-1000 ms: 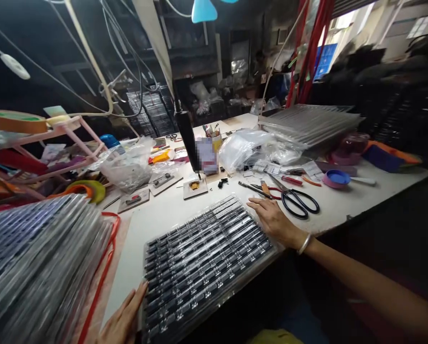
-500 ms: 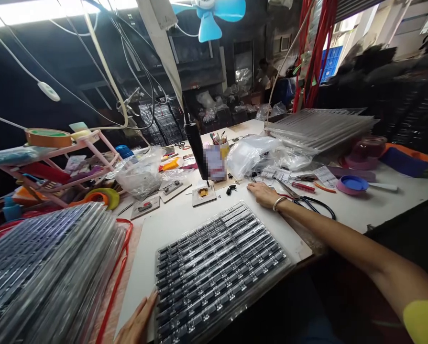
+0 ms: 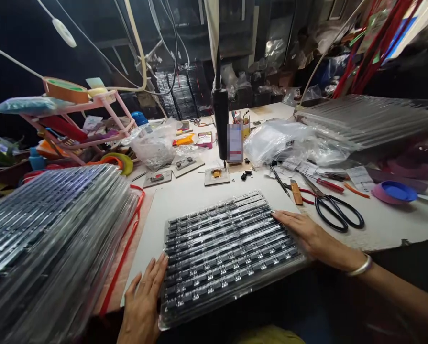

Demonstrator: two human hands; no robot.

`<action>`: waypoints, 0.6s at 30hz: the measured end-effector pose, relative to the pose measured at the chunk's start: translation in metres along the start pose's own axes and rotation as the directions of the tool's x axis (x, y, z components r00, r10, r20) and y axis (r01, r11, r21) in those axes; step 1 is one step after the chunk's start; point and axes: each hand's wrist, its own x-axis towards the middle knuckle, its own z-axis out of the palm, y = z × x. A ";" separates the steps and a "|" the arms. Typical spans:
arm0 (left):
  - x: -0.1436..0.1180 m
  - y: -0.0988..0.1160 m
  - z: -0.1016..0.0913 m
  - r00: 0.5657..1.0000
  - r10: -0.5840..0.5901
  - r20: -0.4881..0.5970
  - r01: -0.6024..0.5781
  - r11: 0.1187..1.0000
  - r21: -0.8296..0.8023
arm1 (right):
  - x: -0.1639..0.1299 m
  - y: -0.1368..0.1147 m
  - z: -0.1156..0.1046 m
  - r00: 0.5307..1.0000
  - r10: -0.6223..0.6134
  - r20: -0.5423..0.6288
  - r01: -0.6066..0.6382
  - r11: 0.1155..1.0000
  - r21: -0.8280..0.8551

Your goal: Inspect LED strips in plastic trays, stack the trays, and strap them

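Observation:
A clear plastic blister tray [image 3: 228,253] with rows of dark small parts lies in front of me, its near edge over the table's front edge. My left hand [image 3: 144,298] holds its left side, fingers stretched together along the rim. On the opposite side my right hand [image 3: 316,239], with a bangle at the wrist, has its fingertips on the right rim; its thumb is hidden. Beyond the tray a black electric screwdriver [image 3: 221,124] hangs upright over a small fixture plate [image 3: 216,177] with a yellowish piece on it. Small black parts [image 3: 246,175] lie beside that plate.
Stacked plastic trays [image 3: 56,248] stand at left, beside a red strap [image 3: 122,253]. Scissors [image 3: 337,205], a red-handled screwdriver [image 3: 330,185] and a blue-and-pink bowl [image 3: 395,191] lie at right. Further back are plastic bags [image 3: 281,141], more trays [image 3: 367,119] and a pink rack [image 3: 106,102].
My right hand has come back from the table near the small black parts to the tray's right rim. My left hand stays at the left side. The view has shifted to the right.

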 end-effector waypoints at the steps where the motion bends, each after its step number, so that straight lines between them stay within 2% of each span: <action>1: -0.005 -0.001 -0.001 1.000 0.017 -0.001 -0.017 1.000 -0.026 | -0.005 -0.002 -0.004 1.000 -0.025 0.010 0.025 1.000 -0.012; 5: -0.026 -0.010 -0.005 0.999 0.027 -0.032 -0.031 0.991 -0.132 | -0.037 -0.021 -0.018 0.988 -0.131 0.085 0.138 0.987 -0.078; 9: -0.023 -0.015 -0.004 0.999 -0.022 -0.032 0.018 0.992 -0.123 | -0.051 -0.028 -0.012 0.985 -0.126 0.117 0.146 0.972 -0.184; 11: -0.018 -0.016 -0.002 0.999 -0.005 -0.034 0.001 0.994 -0.110 | -0.047 -0.025 -0.003 0.989 -0.124 0.075 0.138 0.965 -0.222; 14: -0.017 -0.019 0.000 1.000 -0.013 -0.029 0.008 0.987 -0.159 | -0.040 -0.018 0.005 0.975 -0.224 -0.010 0.217 0.953 -0.211; 17: -0.013 -0.022 -0.008 0.996 -0.085 -0.033 0.078 0.978 -0.193 | -0.033 -0.013 -0.003 0.942 -0.318 -0.103 0.303 0.942 -0.142; 18: -0.006 -0.023 -0.015 0.991 -0.130 -0.040 0.120 0.973 -0.198 | -0.027 -0.013 -0.008 0.942 -0.300 -0.150 0.286 0.952 -0.106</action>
